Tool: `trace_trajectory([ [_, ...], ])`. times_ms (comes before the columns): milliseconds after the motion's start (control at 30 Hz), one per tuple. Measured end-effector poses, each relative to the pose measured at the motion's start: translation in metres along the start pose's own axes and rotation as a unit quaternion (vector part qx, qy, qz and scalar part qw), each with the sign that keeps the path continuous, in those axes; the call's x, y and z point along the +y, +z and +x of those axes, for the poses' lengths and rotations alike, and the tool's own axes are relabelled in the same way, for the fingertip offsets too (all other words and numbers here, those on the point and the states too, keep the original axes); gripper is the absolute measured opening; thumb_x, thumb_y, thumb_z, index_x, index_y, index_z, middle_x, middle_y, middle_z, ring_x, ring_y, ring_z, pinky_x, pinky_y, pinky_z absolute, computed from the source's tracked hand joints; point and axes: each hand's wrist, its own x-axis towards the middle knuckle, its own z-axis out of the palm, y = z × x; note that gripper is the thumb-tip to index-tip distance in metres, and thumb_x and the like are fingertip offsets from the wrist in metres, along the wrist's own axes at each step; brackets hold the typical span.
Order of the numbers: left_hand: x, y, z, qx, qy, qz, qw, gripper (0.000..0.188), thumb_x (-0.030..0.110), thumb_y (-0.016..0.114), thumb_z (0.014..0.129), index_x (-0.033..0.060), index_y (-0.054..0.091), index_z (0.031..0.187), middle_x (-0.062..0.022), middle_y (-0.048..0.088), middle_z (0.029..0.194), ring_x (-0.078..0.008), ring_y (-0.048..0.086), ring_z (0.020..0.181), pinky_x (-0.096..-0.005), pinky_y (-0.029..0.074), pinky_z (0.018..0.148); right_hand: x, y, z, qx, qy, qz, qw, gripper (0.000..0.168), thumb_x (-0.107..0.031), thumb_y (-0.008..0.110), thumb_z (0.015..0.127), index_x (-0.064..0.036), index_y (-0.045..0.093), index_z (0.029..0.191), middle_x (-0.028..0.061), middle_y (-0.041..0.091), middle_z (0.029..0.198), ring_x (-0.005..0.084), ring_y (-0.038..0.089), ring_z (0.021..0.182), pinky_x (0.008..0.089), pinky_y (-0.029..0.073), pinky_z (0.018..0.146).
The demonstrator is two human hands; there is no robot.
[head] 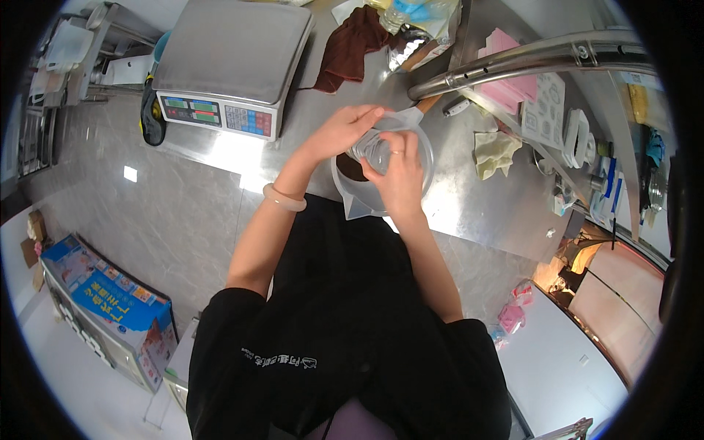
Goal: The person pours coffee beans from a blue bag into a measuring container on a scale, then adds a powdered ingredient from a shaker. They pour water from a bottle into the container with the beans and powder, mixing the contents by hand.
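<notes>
A translucent plastic pitcher [357, 198] with a pouring spout stands near the front edge of the steel worktop [462, 214], dark contents showing inside. Over its mouth, a clear, ridged plastic container or stack of cups [373, 153] is tilted between both hands. My left hand [346, 129] lies along its upper left side, with a bangle on the wrist. My right hand [399, 176] grips it from the right, thumb and fingers spread around its round end. The hands hide part of the container and of the pitcher's rim.
A digital scale [231, 49] stands left on the worktop. Behind the pitcher lie a brown cloth [352, 49] and packaging [429, 27]. A steel tube [517, 60] crosses the upper right, near pink papers [509, 77]. A yellowish cloth [495, 153] lies to the right.
</notes>
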Motion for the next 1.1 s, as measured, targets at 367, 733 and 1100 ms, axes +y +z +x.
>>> trace_trajectory([
  [367,-0.006,0.005,0.005,0.001,-0.004,-0.019,1.000,0.037,0.030,0.047,0.102,0.0014,0.064,0.119,-0.0072,0.069,0.103,-0.0124,0.059,0.094,-0.0282,0.047,0.085,-0.011,-0.053,0.005,-0.018,0.013,0.065,0.998,0.052,-0.011,0.081,0.067,-0.010,0.053,0.112,0.0114,0.051,0.109,0.0327,0.060,0.094,0.0405,0.051,0.074],
  [733,-0.006,0.003,0.004,0.006,0.000,0.001,1.000,0.036,0.028,0.048,0.101,0.0010,0.063,0.120,-0.0092,0.069,0.099,-0.0138,0.061,0.092,-0.0287,0.047,0.085,-0.016,-0.048,0.011,0.001,0.023,0.058,0.998,0.052,-0.010,0.081,0.065,-0.011,0.054,0.111,0.0103,0.052,0.109,0.0329,0.061,0.093,0.0422,0.052,0.073],
  [1100,-0.014,0.008,0.007,0.054,0.035,-0.027,0.998,0.035,0.029,0.049,0.098,0.0024,0.067,0.113,-0.0124,0.071,0.089,-0.0182,0.066,0.081,-0.0316,0.050,0.076,-0.006,-0.022,0.013,-0.019,0.015,0.063,0.998,0.052,-0.011,0.080,0.068,-0.011,0.053,0.113,0.0111,0.050,0.110,0.0337,0.058,0.099,0.0414,0.052,0.076],
])
